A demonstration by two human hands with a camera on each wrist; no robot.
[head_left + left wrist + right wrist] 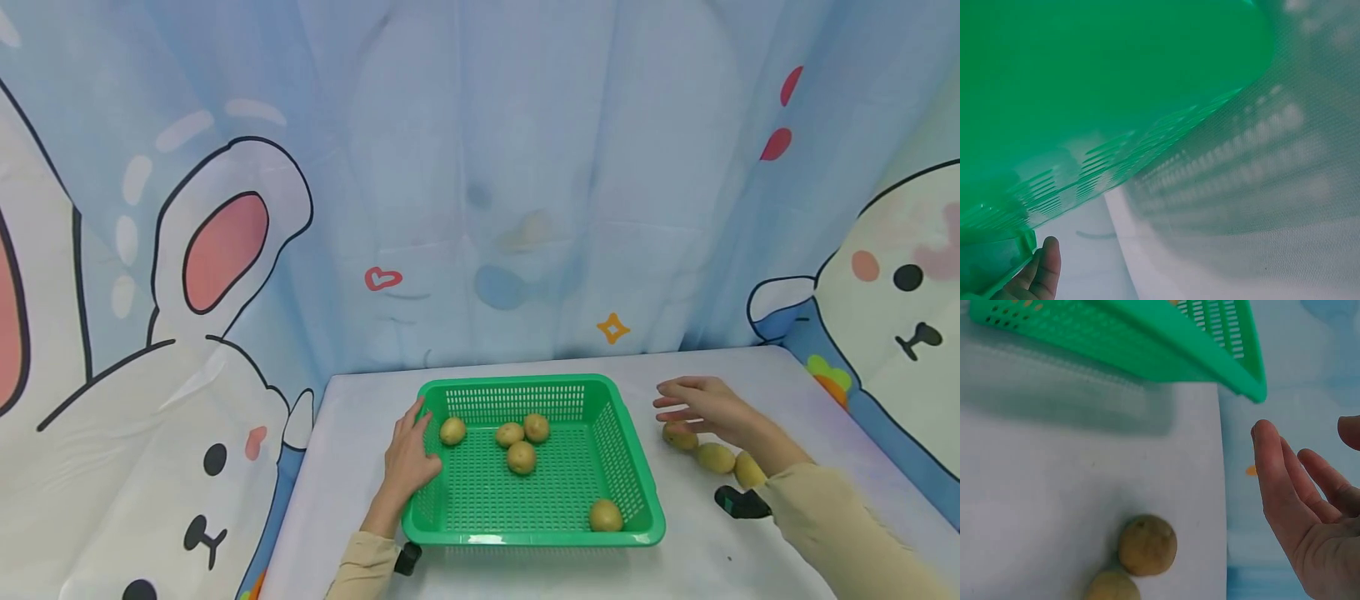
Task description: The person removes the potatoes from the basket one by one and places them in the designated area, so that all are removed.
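Observation:
A green plastic basket (547,508) with slotted walls sits on the table, holding several potatoes (521,457). My left hand (408,462) holds its left rim, thumb on the inner side and fingers along the outside. In the left wrist view, fingertips (1049,259) show beside the rim, and the basket wall hides the rest of that hand. My right hand (708,406) hovers to the right of the basket with its fingers extended and nothing held. Below it, three potatoes (716,458) lie in a slanting row on the table, two of them visible in the right wrist view.
A white cloth covers the table (360,408). Behind it hangs a blue curtain (525,167) printed with cartoon animals. Dark straps (742,502) sit at both wrists.

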